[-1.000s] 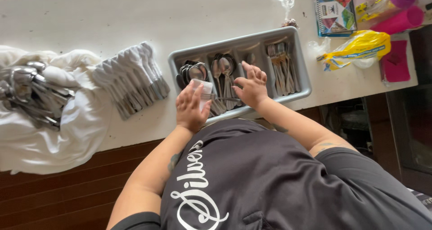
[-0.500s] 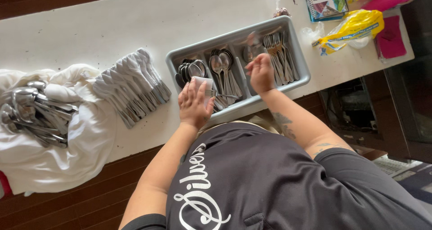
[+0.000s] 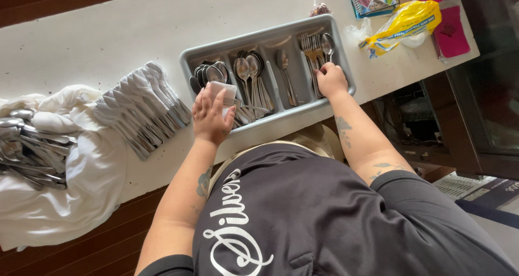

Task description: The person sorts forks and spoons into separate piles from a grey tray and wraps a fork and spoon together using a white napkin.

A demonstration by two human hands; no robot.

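While the dark-shirted torso fills the near edge of the view, both arms reach away over the white counter (image 3: 108,44).

Left hand: the left hand (image 3: 212,116) is closed around a small white folded cloth (image 3: 226,92) at the near left corner of the grey cutlery tray (image 3: 186,57); fingers curled over it, thumb beneath.

Right hand: the right hand (image 3: 331,80) is closed in the tray's right-hand compartment, fingers on the handle of a spoon (image 3: 327,44) lying beside the forks (image 3: 311,46); how firmly it pinches the handle I cannot tell.

Change: a second ago this hand sat over the middle compartments; it has since travelled rightwards to the fork end, and the spoon now shows there. The cloth hand has barely shifted.

Meaning: judging by that, one piece is being put down in the tray while the cloth waits.

Tray contents: large spoons (image 3: 251,71) fill the left and middle slots.

Further left: rolled napkin bundles (image 3: 140,111) fan out; loose cutlery (image 3: 24,152) lies on a white towel (image 3: 81,184).

Far side: a yellow bag (image 3: 403,22) and pink items (image 3: 451,35) rest at the counter's end.
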